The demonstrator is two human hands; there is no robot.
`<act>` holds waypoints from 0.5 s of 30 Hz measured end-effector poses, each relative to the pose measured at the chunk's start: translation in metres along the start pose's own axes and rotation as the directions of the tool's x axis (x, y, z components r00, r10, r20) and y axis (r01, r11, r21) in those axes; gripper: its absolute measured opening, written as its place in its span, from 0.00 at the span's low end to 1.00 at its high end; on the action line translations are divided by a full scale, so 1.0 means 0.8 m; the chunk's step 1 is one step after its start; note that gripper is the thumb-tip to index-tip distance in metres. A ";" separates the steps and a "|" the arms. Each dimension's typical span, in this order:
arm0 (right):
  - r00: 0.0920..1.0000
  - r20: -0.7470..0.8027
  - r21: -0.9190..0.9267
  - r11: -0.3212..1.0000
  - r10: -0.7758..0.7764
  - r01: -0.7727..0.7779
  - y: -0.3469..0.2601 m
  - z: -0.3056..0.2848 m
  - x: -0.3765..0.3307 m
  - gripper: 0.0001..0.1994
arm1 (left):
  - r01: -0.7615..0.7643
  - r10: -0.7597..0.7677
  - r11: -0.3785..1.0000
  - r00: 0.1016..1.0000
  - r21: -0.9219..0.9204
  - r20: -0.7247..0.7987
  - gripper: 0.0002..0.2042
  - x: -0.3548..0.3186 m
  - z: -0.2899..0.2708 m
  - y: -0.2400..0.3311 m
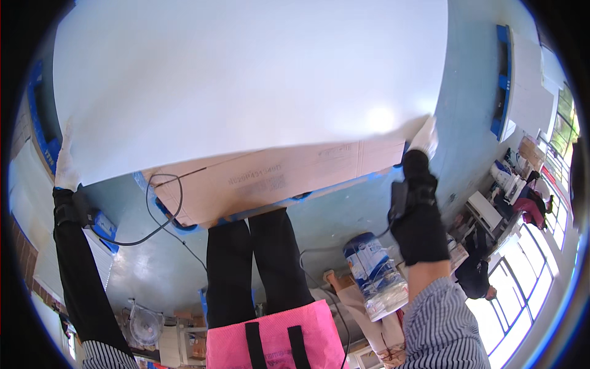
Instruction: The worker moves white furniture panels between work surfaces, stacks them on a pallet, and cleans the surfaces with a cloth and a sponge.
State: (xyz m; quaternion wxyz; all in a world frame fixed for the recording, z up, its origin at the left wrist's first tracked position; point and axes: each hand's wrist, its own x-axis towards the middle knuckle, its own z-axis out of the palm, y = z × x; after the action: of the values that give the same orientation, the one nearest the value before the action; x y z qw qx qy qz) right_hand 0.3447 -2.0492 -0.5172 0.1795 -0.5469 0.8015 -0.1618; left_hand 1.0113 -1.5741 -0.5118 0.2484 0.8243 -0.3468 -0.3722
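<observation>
The large white panel [252, 74] fills the upper part of my view, its near edge bowed and crossing above a brown cardboard sheet [295, 172]. I cannot tell from here whether the panel touches the cardboard or is raised off it.

I have both white-gloved hands on the panel: the left hand [67, 161] grips the left edge beside the near corner, and the right hand [425, 138] grips the near right corner. The undersides of the grips are hidden from me.

The cardboard lies on a blue pallet [351, 182], whose rim shows along the near side, just ahead of the wearer's black-trousered legs [279, 258]. Below them I see a pink apron [276, 335] with dark straps. A black cable [138, 242] loops from the left wrist over the cardboard's left end.

Farther out, a blue-and-white package [370, 261] sits to the right of the legs, a fan [145, 325] stands at lower left, and another person [472, 270] in dark clothing is near the bright windows [507, 295] on the right.
</observation>
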 end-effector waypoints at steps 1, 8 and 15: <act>1.000 0.009 -0.008 1.000 0.021 -0.021 0.011 -0.007 -0.028 0.31 | -0.018 0.018 1.000 1.000 -0.007 -0.016 0.26 0.003 -0.007 -0.005; 0.866 0.429 -0.404 0.912 0.257 -0.071 0.053 -0.047 -0.151 0.32 | 0.420 -0.458 0.350 0.856 -0.837 0.238 0.34 0.019 -0.055 -0.048; 0.630 0.448 -0.113 0.659 -0.634 0.744 0.004 0.082 -0.017 0.28 | 0.529 -0.545 0.373 0.790 -0.762 0.282 0.40 -0.005 -0.018 0.038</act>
State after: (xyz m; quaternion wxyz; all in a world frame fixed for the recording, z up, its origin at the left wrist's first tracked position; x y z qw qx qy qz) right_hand 0.3769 -2.0396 -0.5754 0.1690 -0.8537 0.4925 0.0058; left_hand 1.0090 -1.5877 -0.4810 0.4644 0.6850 0.1519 -0.5404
